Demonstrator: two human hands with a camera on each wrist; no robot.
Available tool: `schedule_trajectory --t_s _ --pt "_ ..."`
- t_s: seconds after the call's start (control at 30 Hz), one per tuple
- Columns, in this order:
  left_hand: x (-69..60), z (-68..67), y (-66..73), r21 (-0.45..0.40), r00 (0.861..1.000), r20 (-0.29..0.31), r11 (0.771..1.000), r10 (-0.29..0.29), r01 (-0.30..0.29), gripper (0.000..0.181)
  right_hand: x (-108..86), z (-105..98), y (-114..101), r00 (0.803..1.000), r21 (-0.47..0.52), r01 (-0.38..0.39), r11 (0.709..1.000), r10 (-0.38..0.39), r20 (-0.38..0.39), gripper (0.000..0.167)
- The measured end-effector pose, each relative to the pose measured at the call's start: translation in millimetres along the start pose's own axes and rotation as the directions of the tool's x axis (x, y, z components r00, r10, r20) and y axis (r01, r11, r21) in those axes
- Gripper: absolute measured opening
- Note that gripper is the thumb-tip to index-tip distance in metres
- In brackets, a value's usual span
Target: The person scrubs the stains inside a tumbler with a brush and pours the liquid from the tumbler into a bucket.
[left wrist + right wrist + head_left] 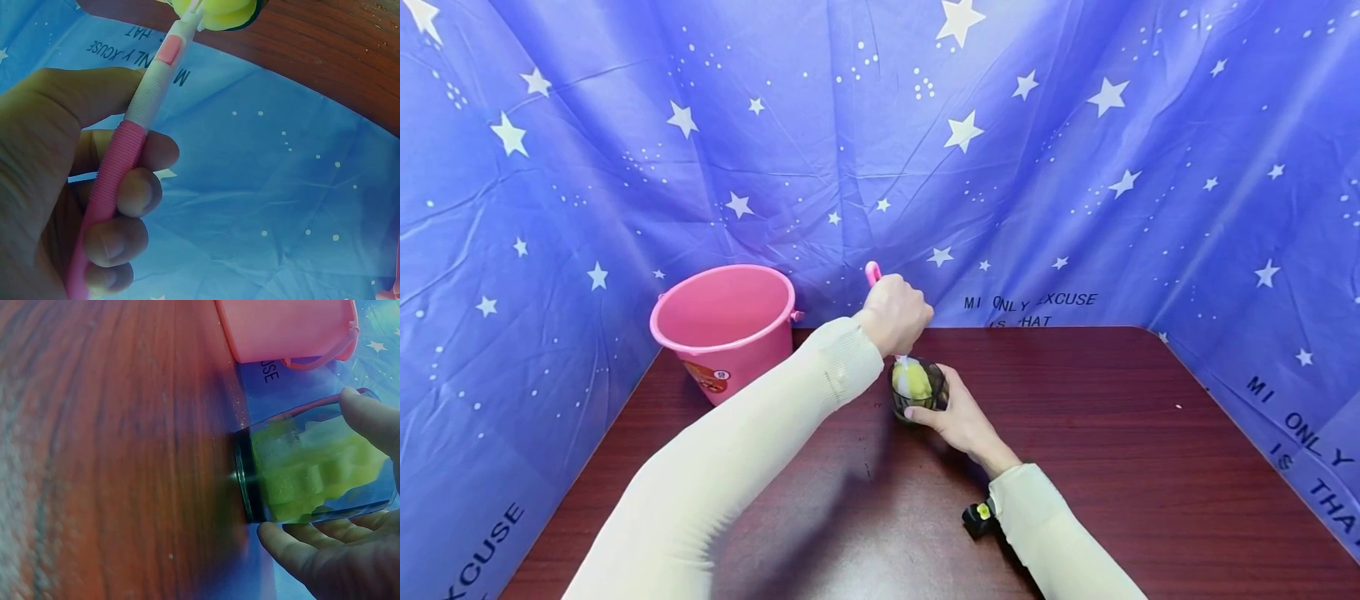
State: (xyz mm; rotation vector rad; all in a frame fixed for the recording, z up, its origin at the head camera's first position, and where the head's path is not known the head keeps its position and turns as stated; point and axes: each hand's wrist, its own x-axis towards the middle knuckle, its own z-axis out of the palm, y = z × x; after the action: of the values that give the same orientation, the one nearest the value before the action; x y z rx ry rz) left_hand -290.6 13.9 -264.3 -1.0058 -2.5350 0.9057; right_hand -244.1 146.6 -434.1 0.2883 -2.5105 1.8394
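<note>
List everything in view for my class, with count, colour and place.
bucket: 1, pink, rear left
sticker: 1, orange-red, bucket's front
glass: 1, dark-tinted, right hand
brush handle: 1, pink-white, left hand
sponge head: 1, yellow-green, inside glass
table: 1, red-brown, centre
cloth: 1 or more, blue, white-starred, behind table
speck: 1, white, table's right
wrist device: 1, black, right wrist
sleeves: 2, cream, both arms
left hand: 1, bare, gripping handle
right hand: 1, bare, around glass

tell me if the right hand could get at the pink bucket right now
Probably not easily: the right hand is holding the tinted glass, and in the head view the left forearm crosses the way to the pink bucket.
</note>
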Motion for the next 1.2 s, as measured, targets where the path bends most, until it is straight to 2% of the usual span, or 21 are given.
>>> schedule_trajectory --t_s 0.73,1.2 --pt "-4.0 -1.0 -0.7 -0.019 1.0 0.013 1.0 0.018 -0.018 0.017 0.8 0.2 0.1 1.0 0.003 -0.01 1.0 0.01 0.007 0.079" --pt "-3.6 -3.9 5.6 -0.015 0.998 -0.052 1.0 0.024 -0.025 0.015 1.2 -0.3 1.5 1.0 0.007 -0.002 1.0 0.002 0.004 0.078"
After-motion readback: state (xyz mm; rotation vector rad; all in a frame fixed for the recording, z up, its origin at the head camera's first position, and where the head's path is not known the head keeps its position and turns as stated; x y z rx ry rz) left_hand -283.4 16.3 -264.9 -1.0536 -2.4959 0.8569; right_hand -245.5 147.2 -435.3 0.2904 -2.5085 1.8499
